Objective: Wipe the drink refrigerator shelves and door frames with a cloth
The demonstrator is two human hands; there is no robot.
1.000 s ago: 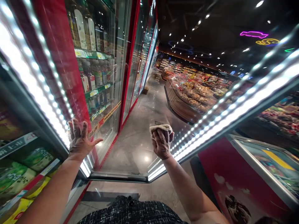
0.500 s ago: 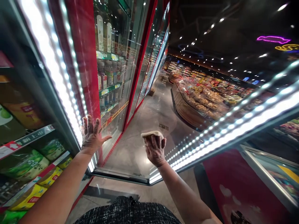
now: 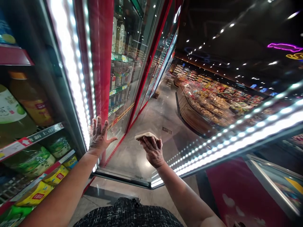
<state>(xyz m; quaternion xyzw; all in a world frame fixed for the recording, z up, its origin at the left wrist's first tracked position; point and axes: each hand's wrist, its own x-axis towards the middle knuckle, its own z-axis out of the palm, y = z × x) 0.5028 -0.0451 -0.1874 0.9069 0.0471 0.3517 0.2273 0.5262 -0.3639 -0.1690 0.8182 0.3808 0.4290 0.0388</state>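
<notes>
A glass cooler door (image 3: 132,171) edged with bright LED strips stands in front of me. My left hand (image 3: 99,138) lies flat near its left edge, beside the light strip, with the fingers spread and nothing in them. Against the lower part of the glass, my right hand (image 3: 153,152) presses a folded beige cloth (image 3: 145,135). The cloth sticks out above and to the left of my fingers; the palm hides how the rest is folded.
Shelves at left hold bottles (image 3: 28,97) and yellow snack bags (image 3: 38,192). Through the glass appear a red-framed drinks cooler (image 3: 139,88) and a produce island (image 3: 199,110). A chest freezer (image 3: 272,186) stands at lower right.
My right hand and the cloth have shifted left across the glass. The left hand keeps its place on the door while my view has turned slightly left.
</notes>
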